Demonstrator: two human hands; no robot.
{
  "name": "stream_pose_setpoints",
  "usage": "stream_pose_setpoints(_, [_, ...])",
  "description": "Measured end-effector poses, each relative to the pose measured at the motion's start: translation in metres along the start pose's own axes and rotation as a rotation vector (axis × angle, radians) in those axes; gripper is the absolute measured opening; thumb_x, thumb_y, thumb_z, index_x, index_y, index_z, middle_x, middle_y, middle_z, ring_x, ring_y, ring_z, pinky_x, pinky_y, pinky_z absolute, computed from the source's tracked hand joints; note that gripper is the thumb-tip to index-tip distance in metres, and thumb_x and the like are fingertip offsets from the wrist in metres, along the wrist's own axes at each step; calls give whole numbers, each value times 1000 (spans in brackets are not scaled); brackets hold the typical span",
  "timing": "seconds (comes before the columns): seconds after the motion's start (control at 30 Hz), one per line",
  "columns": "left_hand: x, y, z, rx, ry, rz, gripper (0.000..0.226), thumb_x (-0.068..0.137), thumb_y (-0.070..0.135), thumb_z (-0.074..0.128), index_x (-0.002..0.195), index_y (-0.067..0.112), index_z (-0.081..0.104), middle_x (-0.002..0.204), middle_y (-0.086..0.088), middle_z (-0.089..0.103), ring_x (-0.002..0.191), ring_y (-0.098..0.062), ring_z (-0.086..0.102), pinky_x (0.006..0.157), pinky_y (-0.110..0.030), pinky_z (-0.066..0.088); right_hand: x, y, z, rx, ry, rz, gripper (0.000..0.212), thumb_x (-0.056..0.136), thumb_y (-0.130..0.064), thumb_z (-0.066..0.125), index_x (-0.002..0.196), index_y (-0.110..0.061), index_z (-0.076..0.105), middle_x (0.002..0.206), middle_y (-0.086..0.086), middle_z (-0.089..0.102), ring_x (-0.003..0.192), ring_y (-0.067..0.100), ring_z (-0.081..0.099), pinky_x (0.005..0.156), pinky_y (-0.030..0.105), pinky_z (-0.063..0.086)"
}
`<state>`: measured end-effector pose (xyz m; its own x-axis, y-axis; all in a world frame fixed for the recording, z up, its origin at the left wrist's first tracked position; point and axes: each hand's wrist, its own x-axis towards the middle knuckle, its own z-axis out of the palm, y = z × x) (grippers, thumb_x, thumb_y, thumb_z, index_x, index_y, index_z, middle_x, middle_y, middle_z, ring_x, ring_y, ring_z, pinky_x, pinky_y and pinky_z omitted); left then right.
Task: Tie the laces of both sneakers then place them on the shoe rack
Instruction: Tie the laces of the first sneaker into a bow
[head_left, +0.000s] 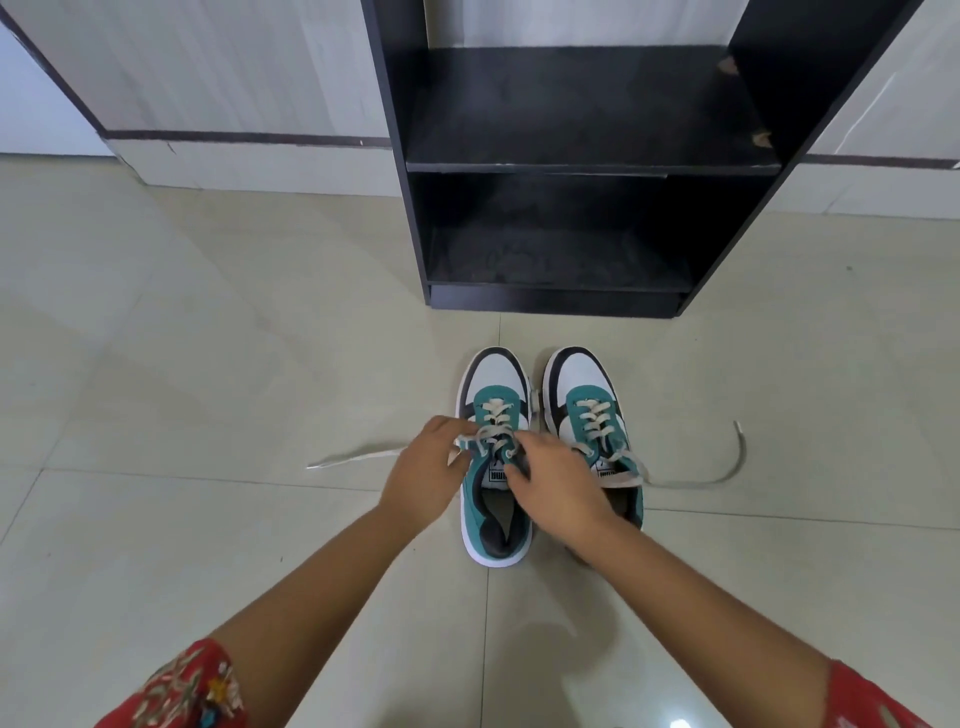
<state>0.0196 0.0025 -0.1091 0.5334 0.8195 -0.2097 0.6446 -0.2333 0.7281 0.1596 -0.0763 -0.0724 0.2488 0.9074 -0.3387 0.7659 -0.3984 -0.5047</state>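
Teal left sneaker (494, 499) sits under my hands. My left hand (428, 470) pinches its lace (353, 458); my right hand (558, 480) grips the lace beside the tongue.

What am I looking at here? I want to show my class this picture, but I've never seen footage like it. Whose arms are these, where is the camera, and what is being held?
There is no machine: a person wears a wide-angle camera on the head, looking forward and down, so the arms entering from the bottom are their own. That lens bends straight edges.

On the tiled floor stand two teal, white and black sneakers, toes towards a black shoe rack whose visible shelves hold nothing. The left hand and right hand both work at the laces of the left sneaker; the left hand pinches a lace, whose loose end trails left. The right sneaker is untied, one lace curling across the floor to its right. Red patterned sleeves show at the bottom corners.
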Motion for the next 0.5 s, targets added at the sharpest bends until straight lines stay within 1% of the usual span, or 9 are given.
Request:
stream_pose_setpoints(0.07, [2, 0, -2, 9, 59, -25, 14, 88, 16, 59, 100, 18, 66, 104, -2, 63, 87, -17, 62, 81, -34, 51, 1, 3, 9, -12, 57, 11, 41, 91, -31, 52, 129, -15, 47, 120, 10, 59, 106, 28, 60, 91, 41, 50])
stream_pose_setpoints(0.1, [1, -1, -4, 9, 88, -27, 10, 87, 18, 60, 93, 19, 68, 98, -1, 65, 83, -15, 62, 79, -35, 52, 1, 5, 8, 36, 96, 21, 40, 89, -30, 55, 126, -17, 51, 115, 8, 63, 102, 26, 62, 90, 41, 51])
stream_pose_setpoints(0.17, [0, -4, -7, -4, 144, -17, 7, 87, 23, 61, 88, 23, 68, 92, 3, 65, 77, -13, 62, 74, -34, 53, -1, 10, 4, 153, 151, 40, 27, 86, -26, 61, 112, -18, 62, 97, 2, 70, 86, 19, 66, 83, 39, 54])
stream_pose_setpoints(0.23, [-4, -8, -10, -4, 211, -20, 8, 88, 26, 60, 88, 26, 67, 89, 6, 63, 73, -12, 61, 69, -33, 52, -4, 17, -2, 196, 175, 54, 14, 87, -24, 61, 97, -18, 69, 85, -5, 72, 74, 11, 64, 74, 33, 55])
stream_pose_setpoints(0.3, [-7, -12, -15, -36, 298, -41, 7, 89, 26, 58, 87, 26, 66, 89, 8, 61, 73, -12, 60, 66, -32, 50, -6, 21, -13, 280, 191, 98, 11, 86, -20, 58, 83, -19, 68, 75, -9, 68, 67, 7, 59, 63, 23, 48])
stream_pose_setpoints(0.33, [-8, -14, -16, -67, 333, -66, 7, 89, 24, 58, 86, 25, 65, 88, 8, 61, 74, -11, 59, 66, -32, 49, -7, 23, -17, 391, 191, 132, 12, 85, -17, 57, 77, -15, 66, 72, -6, 65, 66, 9, 57, 62, 22, 44])
stream_pose_setpoints(0.37, [-10, -15, -16, -82, 352, -90, 7, 89, 23, 58, 86, 23, 64, 88, 8, 61, 74, -11, 58, 65, -32, 48, -6, 24, -19, 537, 171, 154, 13, 84, -12, 56, 73, -10, 62, 74, 0, 62, 68, 12, 55, 64, 24, 42])
stream_pose_setpoints(0.43, [-13, -16, -13, -43, 343, -115, 6, 89, 22, 58, 85, 21, 63, 87, 7, 60, 72, -12, 57, 63, -31, 46, -4, 23, -16, 827, 73, 181, 16, 82, -3, 52, 67, -6, 57, 85, 8, 56, 74, 14, 52, 70, 26, 41])
stream_pose_setpoints(0.5, [-14, -18, -10, 9, 328, -118, 7, 89, 21, 57, 85, 20, 61, 87, 8, 58, 71, -15, 56, 58, -28, 43, 0, 23, -9, 1062, -14, 237, 18, 82, 1, 46, 73, -7, 60, 84, 8, 57, 71, 15, 54, 64, 26, 44])
